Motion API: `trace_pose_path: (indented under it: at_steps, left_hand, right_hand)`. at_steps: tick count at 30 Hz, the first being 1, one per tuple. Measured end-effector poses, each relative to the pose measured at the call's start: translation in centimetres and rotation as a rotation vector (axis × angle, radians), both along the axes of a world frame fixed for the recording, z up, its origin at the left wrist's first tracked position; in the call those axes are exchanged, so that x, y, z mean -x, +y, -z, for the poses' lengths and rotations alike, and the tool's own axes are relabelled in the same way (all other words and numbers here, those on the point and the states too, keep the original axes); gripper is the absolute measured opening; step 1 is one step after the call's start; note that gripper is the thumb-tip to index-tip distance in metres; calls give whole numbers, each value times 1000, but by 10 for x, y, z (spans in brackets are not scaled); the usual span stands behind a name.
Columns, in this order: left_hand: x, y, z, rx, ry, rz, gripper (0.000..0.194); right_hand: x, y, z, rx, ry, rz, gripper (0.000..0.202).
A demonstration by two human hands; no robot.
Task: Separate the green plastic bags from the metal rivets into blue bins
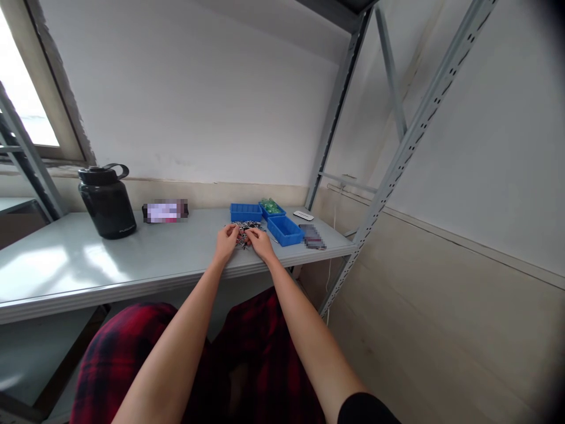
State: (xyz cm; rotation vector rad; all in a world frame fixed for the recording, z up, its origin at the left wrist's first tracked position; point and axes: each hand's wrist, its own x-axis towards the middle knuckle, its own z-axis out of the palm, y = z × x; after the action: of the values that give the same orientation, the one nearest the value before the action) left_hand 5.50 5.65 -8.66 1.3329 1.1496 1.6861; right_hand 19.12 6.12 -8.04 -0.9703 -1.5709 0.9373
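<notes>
My left hand (pixel 226 241) and my right hand (pixel 260 242) meet over a pile of small dark and silvery metal pieces (pixel 250 225) at the table's front edge. Both hands are closed, with fingertips pinched close together. Whatever sits between the fingers is too small to make out. Right behind the pile stands a blue tray (pixel 246 212). A second blue bin (pixel 285 230) lies just right of my right hand, its inside walls showing. Behind that one, another blue bin (pixel 279 214) holds green, shiny pieces (pixel 271 206).
A grey shelf table (pixel 176 253) runs along the wall. On it are a large dark bottle (pixel 107 203) at left, a blurred-out phone-like item (pixel 165 212), a white oblong object (pixel 303 215) and another blurred item (pixel 313 237). A metal upright (pixel 388 182) rises at right.
</notes>
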Motion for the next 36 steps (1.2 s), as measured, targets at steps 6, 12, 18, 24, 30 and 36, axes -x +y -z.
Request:
trace_pose_path:
  at_steps: [6,12,18,24,30,36]
  left_hand:
    - [1,0,0,-71,158,37,30]
    - [-1,-4,-3,-41,126,96,22]
    - [0,-5,-4,-16,125,90,23]
    - [1,-5,-3,-22,91,42,26]
    - [1,-5,-2,-50,162,16,29]
    - [0,-4,0,-58,152,44,31]
  right_hand:
    - [-2,2,2,14,91,58,24]
    - [-1,3,2,3,80,33,19]
    - [-3,2,2,-36,11,31,24]
    - [-4,5,6,-40,23,86,30]
    - [-4,4,5,-39,77,115,29]
    - [-4,3,5,-19,103,137,28]
